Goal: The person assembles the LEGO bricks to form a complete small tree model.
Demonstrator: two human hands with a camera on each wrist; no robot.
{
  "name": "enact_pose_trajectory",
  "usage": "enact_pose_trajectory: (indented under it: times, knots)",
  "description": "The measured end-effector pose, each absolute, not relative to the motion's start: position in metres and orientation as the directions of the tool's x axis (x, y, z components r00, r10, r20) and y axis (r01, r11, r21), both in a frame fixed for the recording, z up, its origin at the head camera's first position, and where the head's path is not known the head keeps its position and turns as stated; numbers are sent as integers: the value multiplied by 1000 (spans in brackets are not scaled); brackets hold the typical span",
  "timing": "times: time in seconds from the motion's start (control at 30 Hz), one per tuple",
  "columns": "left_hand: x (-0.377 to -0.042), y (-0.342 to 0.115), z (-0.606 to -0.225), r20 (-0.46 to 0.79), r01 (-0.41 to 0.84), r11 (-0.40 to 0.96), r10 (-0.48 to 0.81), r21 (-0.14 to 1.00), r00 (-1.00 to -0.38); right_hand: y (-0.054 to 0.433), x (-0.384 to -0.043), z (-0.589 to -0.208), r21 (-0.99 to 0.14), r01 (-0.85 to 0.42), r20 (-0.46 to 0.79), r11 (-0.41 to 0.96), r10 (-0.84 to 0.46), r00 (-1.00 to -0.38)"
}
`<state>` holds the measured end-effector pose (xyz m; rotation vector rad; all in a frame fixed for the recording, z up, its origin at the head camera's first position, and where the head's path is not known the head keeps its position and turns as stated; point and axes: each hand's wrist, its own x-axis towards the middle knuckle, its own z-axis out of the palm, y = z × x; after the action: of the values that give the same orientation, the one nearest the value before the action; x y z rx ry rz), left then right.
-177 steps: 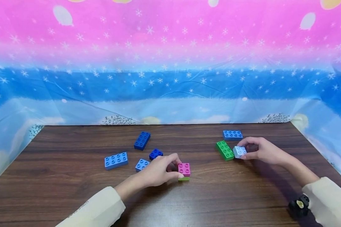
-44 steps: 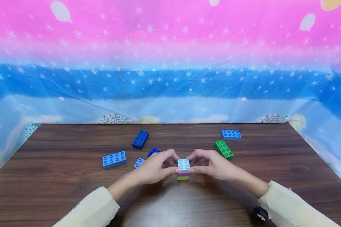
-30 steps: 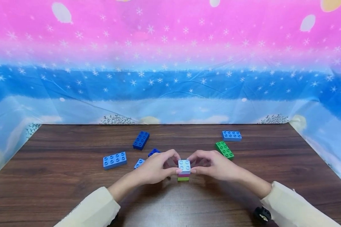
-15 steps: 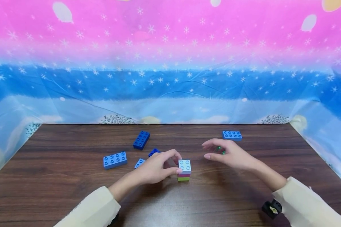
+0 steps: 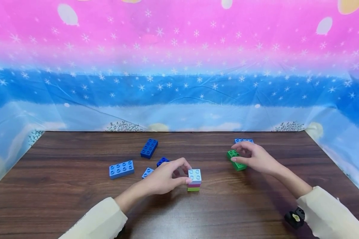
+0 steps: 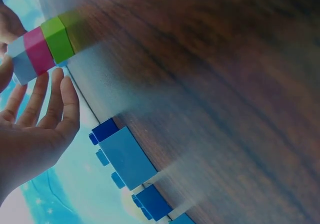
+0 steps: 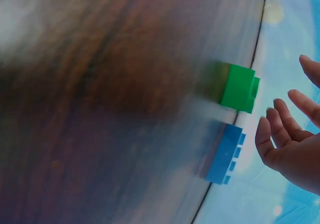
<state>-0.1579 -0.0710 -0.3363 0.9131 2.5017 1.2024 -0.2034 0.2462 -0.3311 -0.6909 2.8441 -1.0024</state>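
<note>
A stack of three square toy building bricks stands upright on the table, a pale blue brick (image 5: 194, 176) over a pink brick (image 5: 194, 186) over a lime brick (image 6: 57, 39). My left hand (image 5: 164, 177) pinches the stack near its top, thumb in front and fingers behind. My right hand (image 5: 258, 159) hovers above a green building brick (image 5: 239, 162) with thumb and fingers spread. In the right wrist view, a gap shows between those fingers and the green brick (image 7: 239, 88). Behind that hand lies a long blue brick (image 5: 243, 141), partly hidden.
To the left lie a long light blue brick (image 5: 121, 169), a long dark blue brick (image 5: 149, 148), a small dark blue brick (image 5: 162, 161) and a small light blue brick (image 5: 147, 172), the small ones partly behind my left hand. A patterned cloth (image 5: 179, 116) rises behind the wooden table (image 5: 62, 192).
The right hand brought the pale blue brick from beside the green one onto the pink one, let go, and moved back right over the green brick. The left hand stays at the stack.
</note>
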Motion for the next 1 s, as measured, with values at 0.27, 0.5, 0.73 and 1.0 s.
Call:
enact_pose_trajectory:
  times: [0.27, 0.5, 0.73, 1.0]
  knots:
    - [-157, -72, -337, 77, 444, 465, 620, 766, -781, 251, -207, -340, -553, -367, 100, 748, -377, -921]
    - [-157, -71, -337, 70, 435, 468, 615, 769, -785, 252, -209, -344, -558, -340, 68, 757, -367, -928]
    - [-158, -71, -338, 72, 436, 464, 616, 771, -784, 252, -212, -346, -569, -343, 52, 748, -383, -922]
    - [-157, -72, -339, 72, 433, 461, 617, 775, -784, 254, -212, -350, -573, -332, 16, 749, -395, -918]
